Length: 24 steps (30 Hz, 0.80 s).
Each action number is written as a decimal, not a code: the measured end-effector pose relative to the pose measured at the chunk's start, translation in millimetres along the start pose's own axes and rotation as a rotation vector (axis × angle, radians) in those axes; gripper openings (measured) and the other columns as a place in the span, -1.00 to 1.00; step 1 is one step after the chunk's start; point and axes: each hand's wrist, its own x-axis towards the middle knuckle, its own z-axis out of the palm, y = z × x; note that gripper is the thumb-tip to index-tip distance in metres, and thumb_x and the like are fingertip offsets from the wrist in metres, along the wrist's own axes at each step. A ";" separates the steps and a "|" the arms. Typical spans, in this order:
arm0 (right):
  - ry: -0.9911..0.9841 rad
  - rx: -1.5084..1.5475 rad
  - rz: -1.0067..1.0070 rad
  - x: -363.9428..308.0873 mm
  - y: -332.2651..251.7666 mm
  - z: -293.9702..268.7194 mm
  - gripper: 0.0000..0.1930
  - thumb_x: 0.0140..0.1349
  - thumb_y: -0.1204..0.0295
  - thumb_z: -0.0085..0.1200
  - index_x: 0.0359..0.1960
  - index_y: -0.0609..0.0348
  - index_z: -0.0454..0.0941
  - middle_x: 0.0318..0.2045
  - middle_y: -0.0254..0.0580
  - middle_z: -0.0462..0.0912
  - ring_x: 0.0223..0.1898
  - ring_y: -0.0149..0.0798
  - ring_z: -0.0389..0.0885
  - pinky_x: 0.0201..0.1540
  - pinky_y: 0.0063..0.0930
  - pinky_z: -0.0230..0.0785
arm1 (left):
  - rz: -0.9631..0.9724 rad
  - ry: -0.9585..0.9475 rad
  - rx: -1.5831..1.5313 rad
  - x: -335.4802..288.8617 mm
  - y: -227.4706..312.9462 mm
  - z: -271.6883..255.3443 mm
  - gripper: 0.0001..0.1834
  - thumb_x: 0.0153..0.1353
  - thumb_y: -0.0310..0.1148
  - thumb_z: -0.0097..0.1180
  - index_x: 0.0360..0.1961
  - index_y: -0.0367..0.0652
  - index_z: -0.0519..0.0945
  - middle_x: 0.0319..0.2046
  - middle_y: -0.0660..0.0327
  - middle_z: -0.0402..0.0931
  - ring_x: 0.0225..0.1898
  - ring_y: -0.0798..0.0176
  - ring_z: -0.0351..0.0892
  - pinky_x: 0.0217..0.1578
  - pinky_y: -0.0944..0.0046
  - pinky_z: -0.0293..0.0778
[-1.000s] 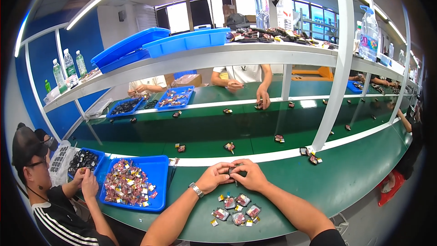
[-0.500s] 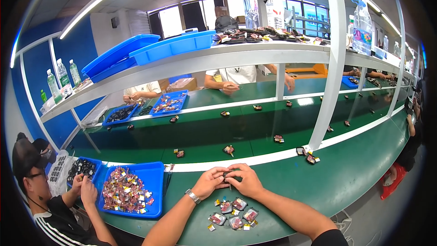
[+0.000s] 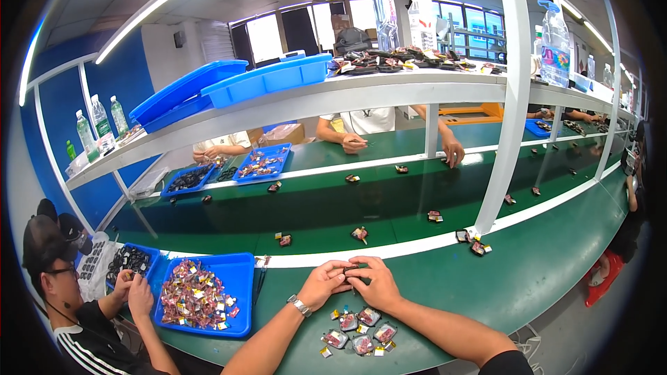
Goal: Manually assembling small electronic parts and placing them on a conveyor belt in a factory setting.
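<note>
Part [image 3: 352, 270], small and dark, is sitting between the two hands above the green bench [image 3: 500, 285], mostly covered by fingers, exact shape hidden. Left hand [image 3: 324, 287] is pinching it from the left, thumb and fingers nearly closed; right hand [image 3: 376, 286] is gripping it from the right, fingers curled in with little gap. Metal-band watch [image 3: 300, 305] is circling the left wrist. Just below the hands, dark-rimmed units [image 3: 362, 344] with reddish middles are lying in a loose cluster, yellow-white tabs showing. Left of the forearm, blue tray [image 3: 240, 278] is holding heaped reddish pieces [image 3: 194, 295]; beside them, co-worker in striped black top [image 3: 90, 333] is fingering something too small to tell. Past the white ledge [image 3: 389, 248], more units [image 3: 359, 235] are lying spaced out on the green belt [image 3: 396, 226]. Across it, co-worker in white shirt [image 3: 368, 121] is holding one hand low over the far ledge. Above, shelf [image 3: 389, 88] is carrying blue trays [image 3: 267, 81], dark pieces [image 3: 389, 60] and bottles [image 3: 384, 21].
</note>
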 end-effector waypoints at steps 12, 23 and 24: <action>-0.042 0.019 0.028 4.0 -4.1 -8.2 -0.85 0.07 0.48 0.19 -0.29 0.07 0.70 0.02 -0.22 0.56 0.08 -0.10 0.45 0.10 -0.28 0.36 | 0.044 -0.019 -0.049 -0.6 -0.7 2.3 -0.68 0.33 -0.52 -0.03 0.10 -0.30 0.40 0.04 0.09 0.46 0.06 0.24 0.51 0.11 0.20 0.51; -0.018 -0.055 -0.201 8.0 -10.7 -10.0 -0.81 0.06 0.52 0.18 -0.25 0.12 0.68 0.11 -0.16 0.48 0.11 -0.05 0.41 0.11 -0.26 0.35 | 0.093 0.070 -0.003 -0.9 -4.5 2.1 -0.69 0.30 -0.49 0.05 0.06 -0.25 0.41 0.09 0.09 0.45 0.07 0.22 0.52 0.08 0.16 0.53; -0.019 -0.059 -0.172 9.0 -12.8 -12.3 -0.82 0.06 0.52 0.19 -0.26 0.11 0.68 0.10 -0.17 0.48 0.11 -0.06 0.41 0.10 -0.26 0.36 | 0.093 0.070 -0.003 -1.0 -4.9 3.1 -0.69 0.30 -0.49 0.05 0.06 -0.25 0.41 0.09 0.09 0.45 0.07 0.22 0.52 0.08 0.16 0.53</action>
